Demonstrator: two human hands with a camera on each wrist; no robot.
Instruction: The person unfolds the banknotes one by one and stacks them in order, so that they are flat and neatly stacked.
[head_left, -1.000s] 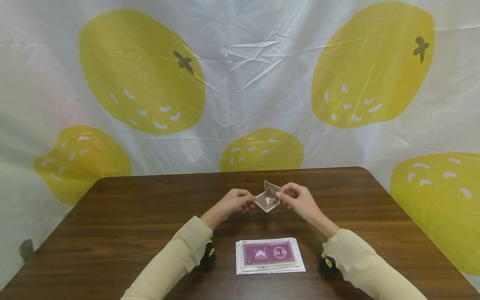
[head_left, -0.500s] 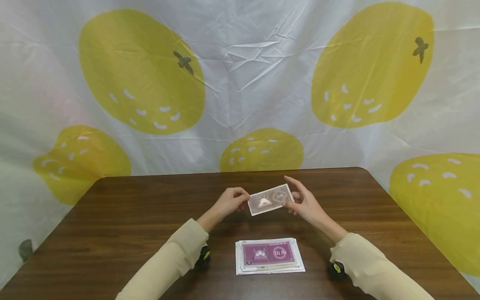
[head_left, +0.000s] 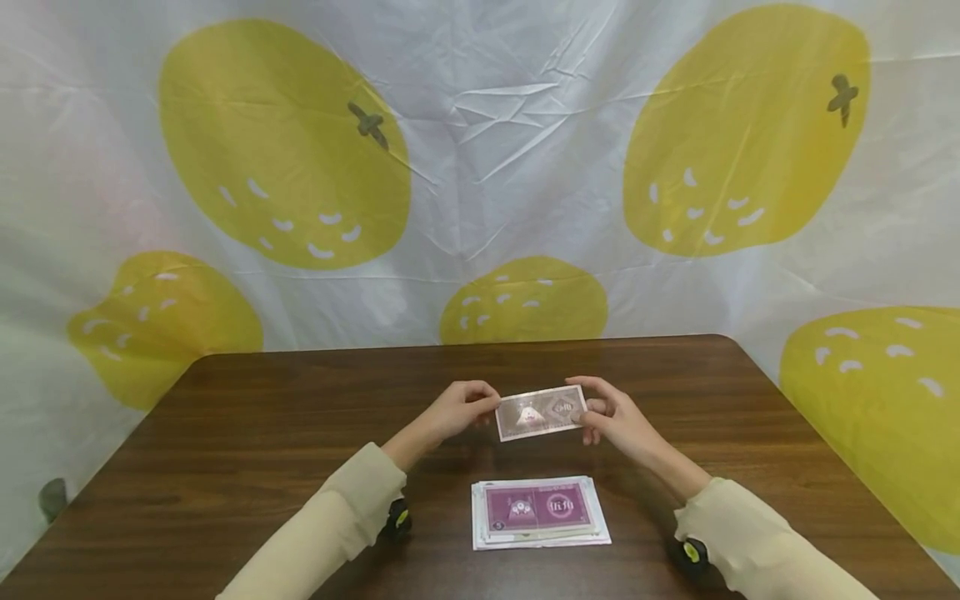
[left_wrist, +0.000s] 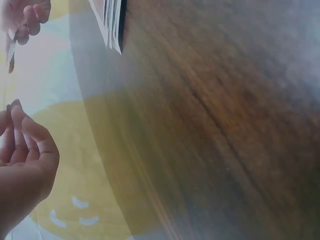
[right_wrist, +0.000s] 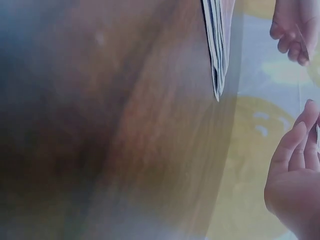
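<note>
A brownish play banknote with a white border is stretched flat between both hands, above the table. Its left end is pinched by my left hand between thumb and fingers. My right hand holds the right end, thumb on the face and index finger along the upper corner. Nearer to me, a stack of paper notes lies on the table, a purple note uppermost. Both wrist views show that stack's edge; the left wrist view has the left hand low at its left side, the right wrist view the right hand.
The dark wood table has rounded far corners. Behind it hangs a white cloth printed with large yellow fruit. Dark wrist bands with cameras sit under both cream sleeves.
One second ago the brown note was folded up between the hands; it has been opened out flat. Since half a second ago its right end has dropped, and the hands sit slightly lower.
</note>
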